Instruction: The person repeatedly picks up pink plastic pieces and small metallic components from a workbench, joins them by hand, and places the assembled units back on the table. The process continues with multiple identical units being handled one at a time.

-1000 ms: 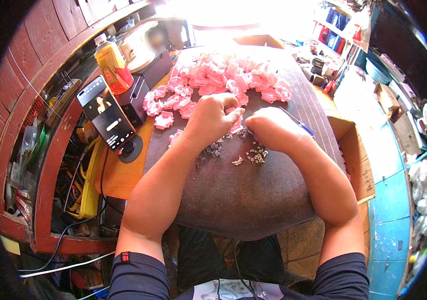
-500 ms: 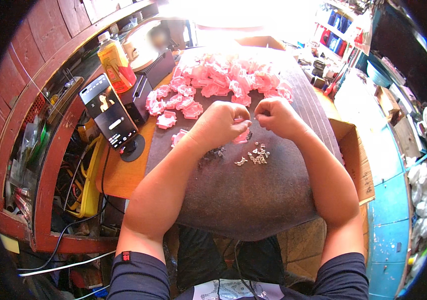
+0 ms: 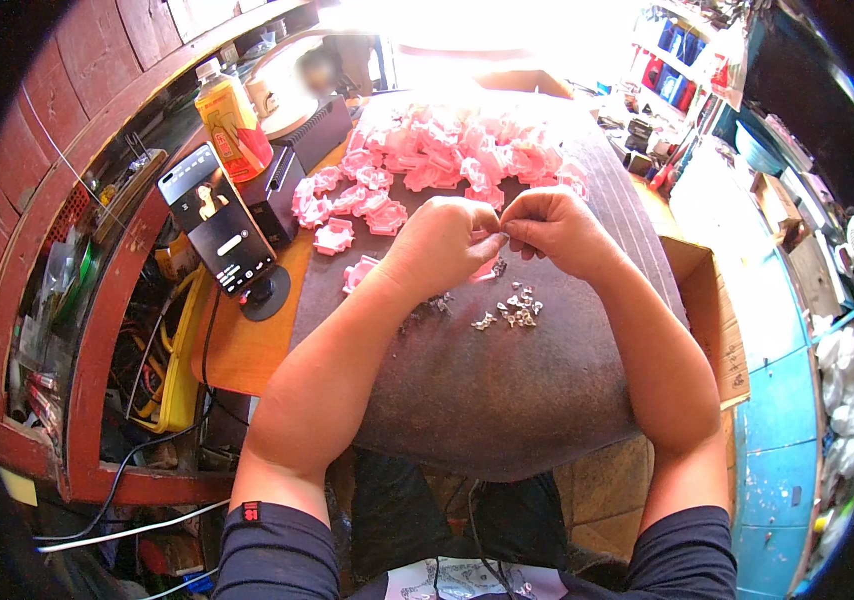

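My left hand [image 3: 450,240] and my right hand [image 3: 557,232] meet over the middle of the dark work surface [image 3: 487,390]. Both have their fingers closed, tips together in a pinch; whatever sits between them is too small to make out. Under the left hand, part of a pink plastic piece [image 3: 487,270] peeks out, and another pink piece [image 3: 359,273] lies beside that wrist. Small shiny metal pieces [image 3: 520,308] form a loose cluster just below the hands. Some tiny dark pieces [image 3: 439,303] lie next to the left forearm, partly covered by it.
A big heap of pink plastic pieces [image 3: 447,150] covers the far part of the surface. To the left stand a phone [image 3: 219,225] on a round-based holder, a drink bottle [image 3: 234,125] and a black box [image 3: 272,200]. An opened cardboard box [image 3: 712,320] adjoins the right edge.
My right hand has shifted left, and its fingertips now meet those of my left hand, where a small gap was before. The left hand stays nearly in place.
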A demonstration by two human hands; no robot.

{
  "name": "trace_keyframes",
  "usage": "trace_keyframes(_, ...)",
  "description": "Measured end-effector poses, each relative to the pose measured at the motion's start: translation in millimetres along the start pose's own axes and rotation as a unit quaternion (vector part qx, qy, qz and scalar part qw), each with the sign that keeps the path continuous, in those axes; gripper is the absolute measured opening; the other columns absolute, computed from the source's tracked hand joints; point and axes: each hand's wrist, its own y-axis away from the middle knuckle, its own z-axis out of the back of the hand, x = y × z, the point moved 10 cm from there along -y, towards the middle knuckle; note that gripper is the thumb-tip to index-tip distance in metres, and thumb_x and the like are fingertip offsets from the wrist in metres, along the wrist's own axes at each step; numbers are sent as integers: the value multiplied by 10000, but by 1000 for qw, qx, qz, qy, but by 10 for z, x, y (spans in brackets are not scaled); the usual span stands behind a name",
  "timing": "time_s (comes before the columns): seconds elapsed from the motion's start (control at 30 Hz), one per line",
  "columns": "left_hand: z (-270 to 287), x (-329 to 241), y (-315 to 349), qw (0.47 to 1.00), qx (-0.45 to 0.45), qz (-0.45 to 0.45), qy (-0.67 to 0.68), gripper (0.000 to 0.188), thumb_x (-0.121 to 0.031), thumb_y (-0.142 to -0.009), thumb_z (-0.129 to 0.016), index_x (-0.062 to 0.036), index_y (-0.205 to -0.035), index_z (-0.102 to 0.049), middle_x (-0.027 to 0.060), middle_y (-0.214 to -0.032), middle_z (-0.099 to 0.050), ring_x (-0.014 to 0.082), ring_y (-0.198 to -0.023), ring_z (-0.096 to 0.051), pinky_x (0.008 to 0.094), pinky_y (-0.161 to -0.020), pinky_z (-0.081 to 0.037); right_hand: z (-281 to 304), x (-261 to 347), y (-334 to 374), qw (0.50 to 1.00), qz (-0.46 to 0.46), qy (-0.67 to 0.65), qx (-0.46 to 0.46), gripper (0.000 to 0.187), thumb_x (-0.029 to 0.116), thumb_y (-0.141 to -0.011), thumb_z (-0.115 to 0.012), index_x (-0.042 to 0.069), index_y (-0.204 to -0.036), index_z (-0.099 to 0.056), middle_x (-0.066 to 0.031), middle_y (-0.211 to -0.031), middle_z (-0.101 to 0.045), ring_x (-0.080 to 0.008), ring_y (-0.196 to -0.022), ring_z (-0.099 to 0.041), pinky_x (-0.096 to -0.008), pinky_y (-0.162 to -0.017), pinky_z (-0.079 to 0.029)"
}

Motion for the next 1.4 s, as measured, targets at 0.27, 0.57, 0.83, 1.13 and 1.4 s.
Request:
trace_keyframes(0.27, 13, -65, -7, 1000, -3, -18, 25, 182, -144, -819, -701, -3, -932, -713, 127, -776, -671, 171, -711, -641, 315, -670, -502, 40, 56, -10, 998, 51, -25, 10, 34, 32, -860, -662, 9, -841, -678, -11, -703, -635, -76, -598, -572, -241, -537, -472)
trace_keyframes(0.57, -9, -68, -2, 999, 14, -27, 42, 188, -115, -793, -693, -3, -943, -709, 100, -749, -641, 144, -692, -603, 311, -653, -486, 21, 92, 2, 997, 67, 13, 21, 12, 15, -845, -660, 13, -833, -660, -3, -702, -619, -72, -608, -553, -246, -544, -463)
trace_keyframes(0.83, -56, -16, -14, 991, 32, 15, 126, 130, -80, -839, -663, 12, -926, -695, 13, -763, -620, 63, -712, -550, 254, -635, -462, 69, 213, 49, 992, 107, 61, 3, 15, 8, -825, -648, 8, -839, -650, -1, -709, -613, -72, -639, -554, -255, -571, -470)
trace_keyframes(1.13, -144, 115, -28, 979, 54, 34, 192, 138, -63, -868, -662, 7, -982, -695, -43, -787, -602, 37, -699, -522, 226, -597, -434, 100, 210, 40, 997, 75, 33, 8, 33, 12, -809, -658, 13, -841, -665, -1, -698, -622, -72, -650, -569, -256, -589, -480)
trace_keyframes(1.4, -59, 144, -4, 989, 32, 68, 129, 199, -92, -867, -693, 19, -1031, -685, -27, -747, -599, 36, -664, -510, 231, -563, -419, 176, 339, 104, 906, 96, 404, -86, 138, 148, -812, -648, 22, -756, -650, -161, -728, -654, -301, -697, -651, -414, -688, -513)
